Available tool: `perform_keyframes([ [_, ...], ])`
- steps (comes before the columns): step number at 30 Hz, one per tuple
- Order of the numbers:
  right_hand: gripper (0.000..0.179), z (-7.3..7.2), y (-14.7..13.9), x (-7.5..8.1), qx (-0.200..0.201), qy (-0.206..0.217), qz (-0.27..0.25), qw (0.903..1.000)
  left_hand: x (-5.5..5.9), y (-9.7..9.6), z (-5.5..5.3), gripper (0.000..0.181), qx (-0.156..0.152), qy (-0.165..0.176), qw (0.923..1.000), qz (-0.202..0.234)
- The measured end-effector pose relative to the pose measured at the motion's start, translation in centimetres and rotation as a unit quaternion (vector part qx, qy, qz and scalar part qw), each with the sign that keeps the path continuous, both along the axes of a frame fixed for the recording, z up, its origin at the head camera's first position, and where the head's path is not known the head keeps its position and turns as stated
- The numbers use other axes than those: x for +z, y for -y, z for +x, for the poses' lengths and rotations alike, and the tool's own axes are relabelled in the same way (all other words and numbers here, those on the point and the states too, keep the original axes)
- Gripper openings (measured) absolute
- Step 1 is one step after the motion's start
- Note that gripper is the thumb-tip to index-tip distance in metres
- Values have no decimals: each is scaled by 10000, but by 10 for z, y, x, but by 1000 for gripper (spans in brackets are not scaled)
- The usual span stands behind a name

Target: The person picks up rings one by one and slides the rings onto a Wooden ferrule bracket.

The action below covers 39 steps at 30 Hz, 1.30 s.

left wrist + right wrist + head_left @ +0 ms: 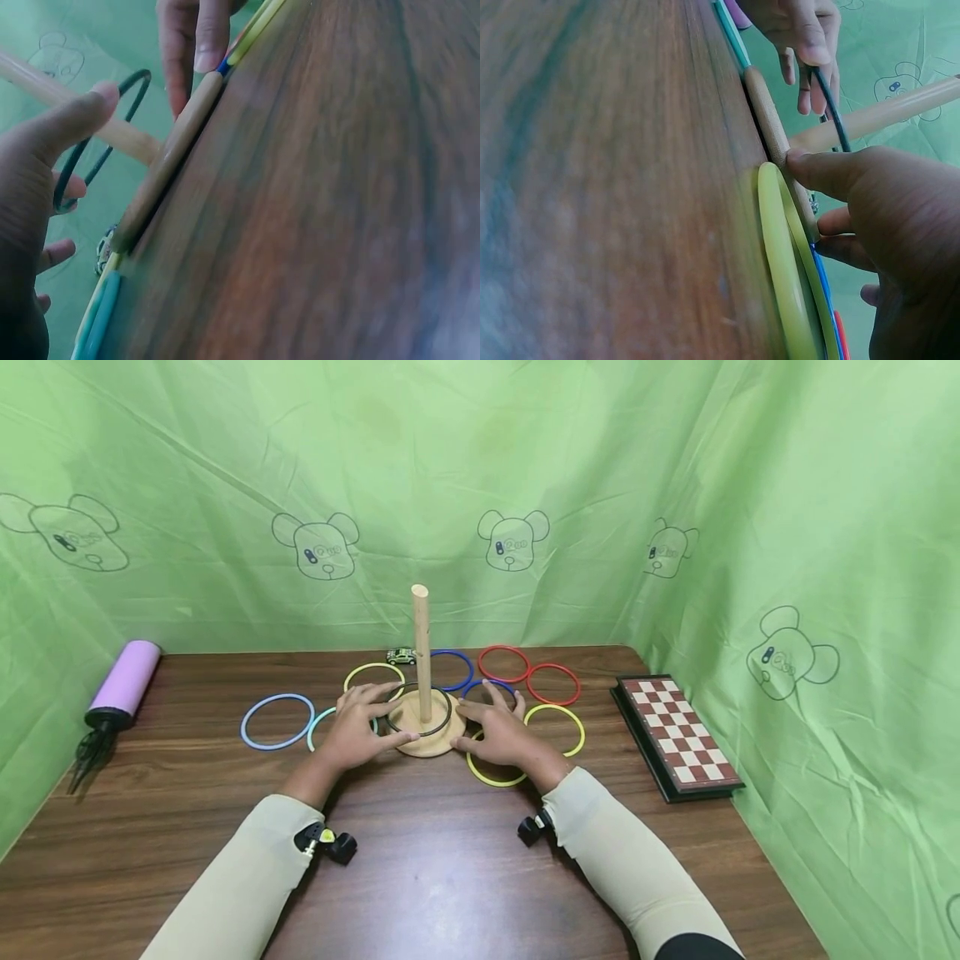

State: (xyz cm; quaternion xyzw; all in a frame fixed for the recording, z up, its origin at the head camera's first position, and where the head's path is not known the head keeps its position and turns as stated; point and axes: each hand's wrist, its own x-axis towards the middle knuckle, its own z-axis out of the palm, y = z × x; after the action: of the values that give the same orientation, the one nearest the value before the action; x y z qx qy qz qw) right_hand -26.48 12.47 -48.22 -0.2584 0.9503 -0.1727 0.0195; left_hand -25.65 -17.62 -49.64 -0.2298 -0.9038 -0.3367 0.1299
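A wooden peg point(422, 652) stands upright on a round wooden base point(427, 748). Around the peg and raised above the base is a black ring point(73, 160). My left hand point(355, 727) pinches this ring between thumb and fingers, as both wrist views show. On the other side, my right hand point(498, 731) grips the edge of the base, its thumb point(817, 169) and fingertips at the rim. A yellow ring point(495, 783) lies under the right hand, and a turquoise ring point(313, 727) is partly hidden behind the left.
More rings lie around the base: a light blue ring point(243, 724) at left, blue and red rings point(553, 702) behind and right. A toy car point(401, 656) sits at the back. A purple pump point(126, 677) lies far left, a checkered board point(678, 735) at right. Green cloth surrounds the table.
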Motion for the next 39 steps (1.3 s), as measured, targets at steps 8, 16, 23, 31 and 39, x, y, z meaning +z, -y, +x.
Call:
perform_keyframes([
  [8,68,0,1,-1,-14,41,-4,10000,-3,-3,0,72,140,136,9986,-492],
  [16,70,0,1,-1,-50,3,71,10000,-5,-4,-3,76,169,404,9964,-731],
  [23,70,-1,1,-1,-52,50,83,9999,-7,-4,-4,79,108,438,9960,-776],
  [31,68,-1,0,-4,36,-26,10,10000,-10,-3,-5,82,87,556,9946,-875],
  [39,70,-1,0,-2,-17,-9,66,10000,-12,-5,-7,80,27,427,9957,-820],
])
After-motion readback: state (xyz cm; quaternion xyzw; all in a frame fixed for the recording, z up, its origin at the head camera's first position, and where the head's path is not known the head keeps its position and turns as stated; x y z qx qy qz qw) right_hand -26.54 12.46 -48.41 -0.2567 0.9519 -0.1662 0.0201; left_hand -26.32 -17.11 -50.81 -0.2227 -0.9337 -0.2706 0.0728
